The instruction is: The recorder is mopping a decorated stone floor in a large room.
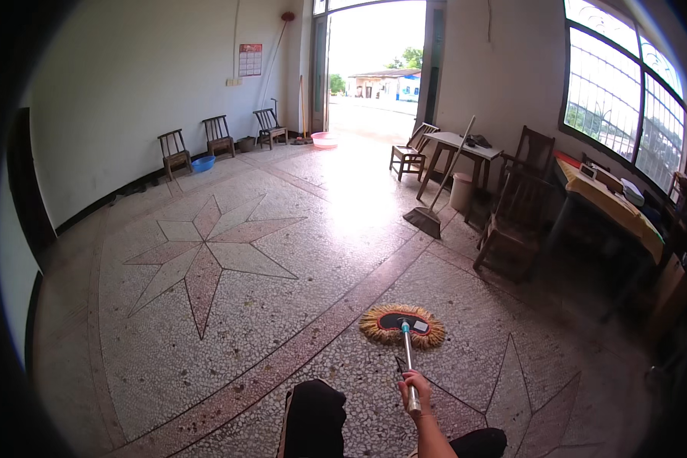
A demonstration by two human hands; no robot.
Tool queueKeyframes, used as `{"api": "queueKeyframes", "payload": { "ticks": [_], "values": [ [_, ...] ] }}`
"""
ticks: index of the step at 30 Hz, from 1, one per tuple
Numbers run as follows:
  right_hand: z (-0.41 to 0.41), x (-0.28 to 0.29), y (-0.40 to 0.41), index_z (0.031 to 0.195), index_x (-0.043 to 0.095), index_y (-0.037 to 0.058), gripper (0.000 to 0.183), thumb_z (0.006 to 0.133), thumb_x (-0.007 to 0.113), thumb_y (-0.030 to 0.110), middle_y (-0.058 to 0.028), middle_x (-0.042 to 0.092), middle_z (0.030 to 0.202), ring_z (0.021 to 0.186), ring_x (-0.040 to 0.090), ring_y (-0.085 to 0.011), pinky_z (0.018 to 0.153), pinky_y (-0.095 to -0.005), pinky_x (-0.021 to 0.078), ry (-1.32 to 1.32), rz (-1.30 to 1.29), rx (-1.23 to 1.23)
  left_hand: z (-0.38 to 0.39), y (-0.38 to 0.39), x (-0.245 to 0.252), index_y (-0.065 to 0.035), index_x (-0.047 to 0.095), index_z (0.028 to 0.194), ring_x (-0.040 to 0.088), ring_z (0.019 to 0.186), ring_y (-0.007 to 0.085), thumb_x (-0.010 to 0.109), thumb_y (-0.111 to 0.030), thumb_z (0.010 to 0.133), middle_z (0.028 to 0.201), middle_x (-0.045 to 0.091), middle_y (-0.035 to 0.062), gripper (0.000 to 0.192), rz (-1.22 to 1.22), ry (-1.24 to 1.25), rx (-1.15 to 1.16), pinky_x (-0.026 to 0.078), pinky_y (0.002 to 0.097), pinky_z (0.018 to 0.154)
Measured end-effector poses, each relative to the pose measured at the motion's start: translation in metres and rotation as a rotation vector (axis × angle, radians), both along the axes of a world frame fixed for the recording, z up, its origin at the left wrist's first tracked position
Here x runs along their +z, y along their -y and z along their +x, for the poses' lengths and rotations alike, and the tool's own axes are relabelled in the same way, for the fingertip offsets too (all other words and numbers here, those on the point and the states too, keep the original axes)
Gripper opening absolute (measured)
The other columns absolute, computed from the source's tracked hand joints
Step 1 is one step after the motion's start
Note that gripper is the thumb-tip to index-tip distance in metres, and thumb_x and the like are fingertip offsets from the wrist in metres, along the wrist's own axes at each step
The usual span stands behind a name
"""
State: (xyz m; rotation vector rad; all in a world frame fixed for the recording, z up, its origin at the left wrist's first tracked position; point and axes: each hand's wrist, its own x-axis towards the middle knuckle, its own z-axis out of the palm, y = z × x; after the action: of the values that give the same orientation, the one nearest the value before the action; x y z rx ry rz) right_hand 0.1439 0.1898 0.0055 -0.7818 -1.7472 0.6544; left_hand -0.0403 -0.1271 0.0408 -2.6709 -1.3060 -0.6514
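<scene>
My right hand [415,387] is closed around the silver metal handle [409,356] of a small dust mop, close to the handle's lower end. The mop head [371,327] has yellow-brown fringe around a dark oval centre with red edging and a small white label. It appears to rest on the speckled terrazzo floor [297,355] ahead of me. A turquoise joint [405,327] links handle and head. My left hand is out of view. Both my knees, in dark trousers [315,418], show at the bottom of the picture.
A long-handled broom [423,220] leans against a small white-topped table [464,144], beside a pale bin [461,192]. Wooden chairs [515,223] and a cloth-covered table [607,200] line the right. Small chairs [173,150], a blue basin [203,164] and a pink basin [324,139] stand farther back, near an open doorway [378,114].
</scene>
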Motion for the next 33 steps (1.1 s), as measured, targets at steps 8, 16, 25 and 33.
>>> {"api": "queueKeyframes", "payload": {
  "ticks": [8,16,25,33],
  "values": [
    [0.007,0.088,0.089,0.067,0.052,0.004,0.02,0.076,0.068,0.013,-0.0093,0.059,0.073,0.076,0.056,-0.0237,0.071,-0.033,0.0434,0.012,-0.125,0.004,-0.001,0.006,-0.003,-0.0196,0.062,0.094,0.047,0.112,0.0146,0.053,-0.025,0.072,0.107,0.058,-0.0034,0.024,-0.061,0.038,0.075,0.024,0.0419,0.1],
    [-0.009,0.092,0.124,0.063,0.047,0.0039,0.021,0.078,0.062,0.006,-0.0087,0.053,0.062,0.061,0.055,-0.0245,0.062,-0.034,0.0453,-0.145,0.05,-0.023,-0.009,-0.002,-0.011,-0.0215,0.06,0.098,0.048,0.111,0.0131,0.052,-0.032,0.073,0.108,0.058,-0.0042,0.028,0.016,-0.061,-0.007,0.023,0.0427,0.099],
    [0.009,0.043,0.039,0.065,0.05,0.003,0.015,0.075,0.061,0.003,-0.0097,0.055,0.068,0.068,0.057,-0.0249,0.066,-0.0329,0.045,-0.057,-0.058,-0.02,0.004,-0.019,-0.017,-0.0227,0.06,0.102,0.049,0.112,0.0162,0.051,-0.025,0.074,0.111,0.058,-0.0028,0.029,-0.007,-0.075,-0.025,0.023,0.044,0.101],
    [0.038,0.142,0.069,0.064,0.051,0.0038,0.014,0.071,0.063,-0.001,-0.01,0.055,0.064,0.061,0.054,-0.0254,0.059,-0.034,0.0435,0.006,-0.169,-0.002,0.025,-0.055,-0.016,-0.0225,0.062,0.098,0.05,0.111,0.0142,0.051,-0.023,0.075,0.106,0.059,-0.004,0.025,0.041,-0.072,0.096,0.022,0.0433,0.101]
  ]
}}
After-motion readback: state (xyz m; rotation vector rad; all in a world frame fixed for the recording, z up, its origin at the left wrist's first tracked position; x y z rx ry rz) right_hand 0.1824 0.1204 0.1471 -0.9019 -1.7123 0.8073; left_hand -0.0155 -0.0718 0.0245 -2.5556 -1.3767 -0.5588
